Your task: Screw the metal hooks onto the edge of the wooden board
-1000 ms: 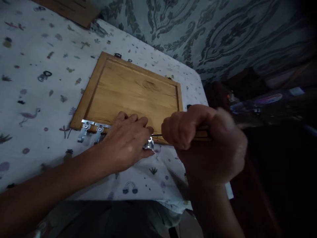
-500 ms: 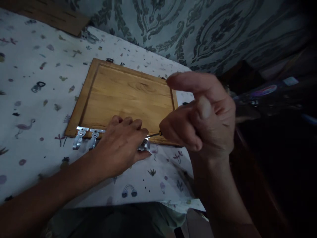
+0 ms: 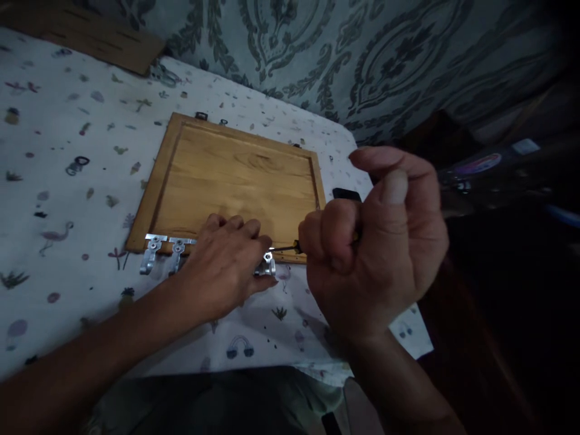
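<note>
A framed wooden panel (image 3: 244, 175), like a cabinet door, lies flat on the table. Along its near edge sit metal hinges, one at the left corner (image 3: 153, 251) and another beside it (image 3: 179, 254). My left hand (image 3: 229, 260) is closed over a further hinge (image 3: 268, 263), fingers on the panel and thumb below the metal; its palm hides part of the edge. In my right fist (image 3: 371, 241) is a screwdriver (image 3: 285, 248), its thin shaft pointing left to that hinge. Most of the handle is hidden by the fingers, and the index finger sticks out.
A patterned cloth covers the table (image 3: 67, 199). A cardboard piece (image 3: 90, 36) lies at the back left with metal hardware (image 3: 164, 75) by it. A black object (image 3: 347, 194) rests right of the panel. A clear bottle (image 3: 480, 166) is at the right; a patterned wall (image 3: 290, 48) stands behind.
My right hand has turned on the screwdriver and shifted slightly right and down, uncovering the black object. My left hand keeps its place on the hinge. The view has shifted a little.
</note>
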A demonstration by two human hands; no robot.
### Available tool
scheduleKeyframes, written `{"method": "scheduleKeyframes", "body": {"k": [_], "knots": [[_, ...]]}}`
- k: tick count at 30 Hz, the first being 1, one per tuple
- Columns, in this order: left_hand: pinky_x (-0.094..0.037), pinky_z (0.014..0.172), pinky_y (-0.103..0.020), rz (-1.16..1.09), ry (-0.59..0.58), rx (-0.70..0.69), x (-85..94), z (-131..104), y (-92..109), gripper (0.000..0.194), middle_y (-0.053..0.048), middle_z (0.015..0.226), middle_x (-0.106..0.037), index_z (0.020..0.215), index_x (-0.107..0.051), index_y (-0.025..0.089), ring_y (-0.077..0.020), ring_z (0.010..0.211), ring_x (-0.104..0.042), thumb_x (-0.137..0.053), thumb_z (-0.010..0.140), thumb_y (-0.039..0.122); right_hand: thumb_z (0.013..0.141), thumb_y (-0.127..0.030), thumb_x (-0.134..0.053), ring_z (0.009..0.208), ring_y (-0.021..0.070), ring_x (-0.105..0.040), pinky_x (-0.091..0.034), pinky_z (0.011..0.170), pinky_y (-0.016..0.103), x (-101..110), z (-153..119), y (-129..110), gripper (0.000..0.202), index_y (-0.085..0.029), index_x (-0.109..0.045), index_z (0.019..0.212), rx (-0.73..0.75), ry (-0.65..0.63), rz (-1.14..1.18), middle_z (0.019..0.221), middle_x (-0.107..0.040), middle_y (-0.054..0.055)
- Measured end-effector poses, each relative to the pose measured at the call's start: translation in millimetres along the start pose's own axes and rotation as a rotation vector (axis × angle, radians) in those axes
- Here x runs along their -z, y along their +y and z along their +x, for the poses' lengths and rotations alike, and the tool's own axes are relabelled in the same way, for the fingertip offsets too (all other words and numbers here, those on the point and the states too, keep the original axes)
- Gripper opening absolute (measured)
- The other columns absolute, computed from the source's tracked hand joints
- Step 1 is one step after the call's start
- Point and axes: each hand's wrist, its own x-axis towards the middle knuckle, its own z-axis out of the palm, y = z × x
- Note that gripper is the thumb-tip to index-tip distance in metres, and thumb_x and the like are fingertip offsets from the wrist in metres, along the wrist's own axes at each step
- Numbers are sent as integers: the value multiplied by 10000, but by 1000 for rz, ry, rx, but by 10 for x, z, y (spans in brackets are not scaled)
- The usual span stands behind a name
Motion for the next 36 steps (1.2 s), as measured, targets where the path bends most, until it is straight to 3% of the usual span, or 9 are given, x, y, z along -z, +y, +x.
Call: {"method": "scheduleKeyframes", "body": {"k": [2, 4, 7, 14, 18, 24, 27, 30, 36], "knots": [[-388, 877, -480, -5, -2, 4, 3, 1, 3, 356, -84, 1002, -637, 1009, -692, 181, -323, 1033, -590, -671, 870, 508, 955, -269, -588, 347, 23, -251, -252, 348, 227, 15, 15, -3, 113, -246, -673, 884, -23, -45, 11, 718, -538, -56], [-387, 872, -479, -9, 21, -6, -9, -3, -2, 348, -78, 988, -637, 999, -691, 179, -320, 1025, -591, -681, 865, 501, 943, -278, -612, 339, 49, -239, -253, 357, 223, 31, 29, -8, 89, -249, -686, 901, -44, -76, 17, 528, -382, -94], [-392, 858, -471, -8, 69, -27, -41, -15, -21, 350, -69, 960, -638, 986, -689, 177, -316, 1008, -597, -685, 863, 505, 950, -268, -595, 336, 67, -198, -232, 360, 221, 50, 51, -4, 105, -239, -679, 893, -34, -67, 36, 433, -247, -117], [-398, 837, -466, 16, 103, -57, -55, -37, -46, 350, -75, 1004, -651, 992, -680, 176, -312, 1003, -599, -673, 872, 504, 955, -362, -559, 355, 83, -250, -258, 385, 223, 23, 38, 29, 88, -277, -581, 951, -30, 30, -37, 453, -282, -116], [-402, 801, -455, 31, 93, -61, -57, -34, -47, 334, -79, 970, -654, 983, -689, 184, -313, 971, -608, -646, 885, 500, 974, -404, -514, 406, 66, -342, -283, 413, 219, -82, -26, 64, 119, -285, -505, 976, 12, 66, -96, 628, -425, -82], [-409, 829, -471, 14, 67, -36, -16, -24, -22, 339, -87, 963, -657, 959, -702, 181, -317, 986, -609, -637, 884, 505, 993, -379, -468, 391, 61, -313, -267, 386, 234, -97, -49, 97, 125, -269, -511, 955, 54, 122, -113, 703, -492, -55], [-403, 864, -480, 13, 49, -26, 8, -24, -10, 359, -90, 1001, -659, 1005, -702, 175, -322, 1022, -598, -645, 880, 507, 994, -371, -483, 369, 73, -272, -241, 389, 236, -15, -29, 80, 153, -261, -548, 910, 70, 30, -57, 565, -409, -86], [-398, 880, -480, 12, 54, -24, 2, -26, -14, 363, -89, 1028, -660, 1027, -700, 179, -319, 1038, -593, -637, 885, 507, 994, -363, -497, 361, 80, -248, -227, 401, 235, 89, 10, 63, 206, -237, -610, 877, 27, -164, 0, 458, -333, -104], [-400, 918, -488, 13, 65, -23, -21, -40, -19, 364, -104, 1146, -658, 1109, -683, 193, -325, 1107, -585, -640, 897, 486, 916, -330, -623, 474, 72, -448, -371, 474, 211, 256, 237, 92, 176, -172, -682, 863, -142, -566, 67, 597, -527, -48]]}}
